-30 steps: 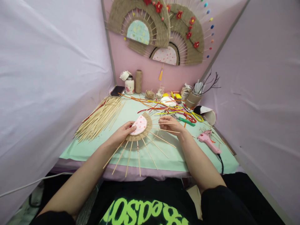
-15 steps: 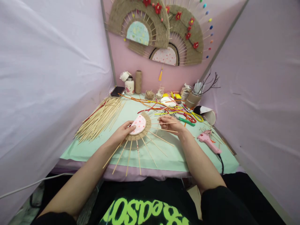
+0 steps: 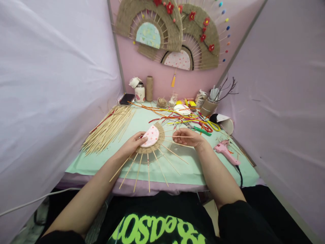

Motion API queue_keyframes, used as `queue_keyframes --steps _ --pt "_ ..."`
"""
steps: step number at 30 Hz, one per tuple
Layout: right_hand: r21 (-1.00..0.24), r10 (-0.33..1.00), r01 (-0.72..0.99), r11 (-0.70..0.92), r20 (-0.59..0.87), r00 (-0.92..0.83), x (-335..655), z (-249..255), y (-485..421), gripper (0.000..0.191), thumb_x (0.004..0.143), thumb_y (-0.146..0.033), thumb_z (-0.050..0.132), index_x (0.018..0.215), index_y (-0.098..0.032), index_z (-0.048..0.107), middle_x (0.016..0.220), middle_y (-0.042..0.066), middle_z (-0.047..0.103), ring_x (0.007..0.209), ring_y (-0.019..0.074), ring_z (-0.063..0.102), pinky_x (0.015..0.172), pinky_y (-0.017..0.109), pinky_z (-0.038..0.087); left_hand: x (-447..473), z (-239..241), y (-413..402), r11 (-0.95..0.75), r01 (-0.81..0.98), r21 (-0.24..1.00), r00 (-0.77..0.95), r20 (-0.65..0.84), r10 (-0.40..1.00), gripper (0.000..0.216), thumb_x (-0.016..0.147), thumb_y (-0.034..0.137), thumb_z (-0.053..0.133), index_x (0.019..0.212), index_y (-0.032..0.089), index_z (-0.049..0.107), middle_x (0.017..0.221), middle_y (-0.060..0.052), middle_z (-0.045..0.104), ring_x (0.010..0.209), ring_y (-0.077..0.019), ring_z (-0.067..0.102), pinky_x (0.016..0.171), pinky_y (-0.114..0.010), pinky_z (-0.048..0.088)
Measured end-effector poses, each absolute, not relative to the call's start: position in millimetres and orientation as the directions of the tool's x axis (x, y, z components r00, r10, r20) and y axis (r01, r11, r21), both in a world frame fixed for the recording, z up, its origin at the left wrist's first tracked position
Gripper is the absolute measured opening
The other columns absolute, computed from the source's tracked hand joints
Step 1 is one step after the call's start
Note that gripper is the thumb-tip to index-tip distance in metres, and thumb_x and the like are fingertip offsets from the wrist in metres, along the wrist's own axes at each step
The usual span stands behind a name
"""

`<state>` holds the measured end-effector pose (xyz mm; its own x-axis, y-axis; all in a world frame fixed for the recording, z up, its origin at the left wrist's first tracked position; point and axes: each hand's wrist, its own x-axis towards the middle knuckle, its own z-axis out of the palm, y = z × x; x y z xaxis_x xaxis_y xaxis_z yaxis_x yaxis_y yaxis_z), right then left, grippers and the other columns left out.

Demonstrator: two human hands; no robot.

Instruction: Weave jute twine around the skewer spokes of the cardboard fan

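My left hand grips the straight edge of a half-round fan piece, thumb on top and fingers underneath. Its centre is white with pink dots, bordered by a band of woven twine. Thin wooden sticks radiate from that band toward me and to the right. Beside the right-hand sticks is my right hand, its fingers curled and one stick crossing in front of them. A faint strand of twine hangs below the band and seems to lead to these fingers; its end is hidden.
A pile of loose sticks lies left. Behind the fan are coloured pipe cleaners and green-handled pliers. A pink glue gun with a black cord lies right. A phone, jar and twine spool line the back.
My right hand has shifted slightly right and down, its fingers curling lower behind the stick. The fan piece has turned a little in my left hand, its lower sticks swinging left.
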<state>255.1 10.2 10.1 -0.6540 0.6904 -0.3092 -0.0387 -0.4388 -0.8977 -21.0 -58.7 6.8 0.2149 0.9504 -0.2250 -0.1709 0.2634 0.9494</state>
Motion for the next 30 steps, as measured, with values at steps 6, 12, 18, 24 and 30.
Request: queue_keyframes --steps 6,12,18,24,30 --pt "-0.947 0.678 0.055 -0.317 -0.267 -0.685 255.4 13.7 7.5 0.031 0.07 -0.041 0.07 0.077 -0.011 0.069 0.069 0.005 0.065 0.053 0.0084 0.054 0.035 0.015 0.027 -21.2 7.2 -58.8 0.26 -0.144 0.955 0.218 -0.226 0.949 0.05 0.063 0.039 0.077 0.105 0.018 0.058 0.076 0.001 0.068 0.058 -0.0122 0.061 0.054 -0.022 0.045" --pt "-0.951 0.698 0.055 -0.305 -0.262 -0.667 255.7 16.9 4.2 0.03 0.067 -0.038 0.074 0.076 -0.011 0.068 0.066 0.004 0.064 0.05 0.0064 0.051 0.037 0.015 0.028 -20.4 8.4 -59.9 0.26 -0.148 0.954 0.211 -0.226 0.951 0.052 0.062 0.039 0.078 0.105 0.017 0.058 0.078 0.0 0.068 0.06 -0.0125 0.062 0.056 -0.022 0.046" --pt "-0.95 0.686 0.024 -0.311 -0.242 -0.687 257.3 14.4 5.7 0.029 0.066 -0.034 0.076 0.078 -0.01 0.067 0.066 0.004 0.064 0.05 0.006 0.05 0.038 0.015 0.027 -21.2 4.6 -58.8 0.252 -0.171 0.953 0.219 -0.212 0.952 0.049 0.063 0.037 0.078 0.104 0.018 0.058 0.08 0.001 0.068 0.061 -0.0117 0.063 0.057 -0.021 0.047" --pt "-0.948 0.68 0.021 -0.317 -0.242 -0.692 256.7 14.9 5.5 0.027 0.064 -0.031 0.078 0.078 -0.01 0.068 0.065 0.003 0.063 0.05 0.0053 0.049 0.038 0.014 0.029 -20.8 3.8 -58.3 0.266 -0.168 0.949 0.217 -0.227 0.949 0.05 0.063 0.037 0.078 0.104 0.018 0.057 0.076 0.001 0.069 0.058 -0.012 0.062 0.056 -0.022 0.048" --pt "-0.948 0.673 0.017 -0.316 -0.237 -0.7 256.3 13.9 6.6 0.026 0.063 -0.031 0.078 0.076 -0.011 0.068 0.064 0.003 0.063 0.05 0.0052 0.049 0.038 0.013 0.029 -20.1 4.7 -58.7 0.263 -0.162 0.951 0.21 -0.228 0.951 0.05 0.062 0.037 0.078 0.104 0.018 0.058 0.077 0.001 0.069 0.058 -0.0126 0.063 0.055 -0.022 0.048"
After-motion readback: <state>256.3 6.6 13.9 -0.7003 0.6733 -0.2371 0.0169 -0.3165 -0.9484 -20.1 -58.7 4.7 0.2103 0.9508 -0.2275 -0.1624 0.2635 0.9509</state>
